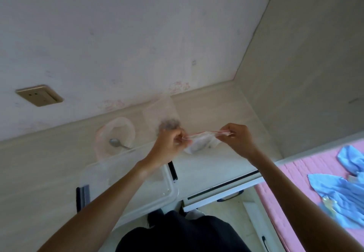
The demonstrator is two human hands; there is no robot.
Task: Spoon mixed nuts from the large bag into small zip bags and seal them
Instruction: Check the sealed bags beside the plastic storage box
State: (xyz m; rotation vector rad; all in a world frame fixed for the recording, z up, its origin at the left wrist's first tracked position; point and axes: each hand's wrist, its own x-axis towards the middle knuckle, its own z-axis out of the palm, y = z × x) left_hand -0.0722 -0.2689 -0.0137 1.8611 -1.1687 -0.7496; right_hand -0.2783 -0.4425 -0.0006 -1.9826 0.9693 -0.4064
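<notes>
Head view: left hand [171, 141] and right hand [237, 138] each pinched one end of small zip bag [201, 143] at red seal strip, bag held above pale desk [216, 125]. Large clear bag [160, 111] leaned at wall. Metal spoon [118, 143] lay in pink bowl [116, 133] behind clear lidded box [130, 180].

Wall socket [39, 95], clear lidded storage box [126, 176], blue cloth [340, 196] on pink bedding [295, 202].
</notes>
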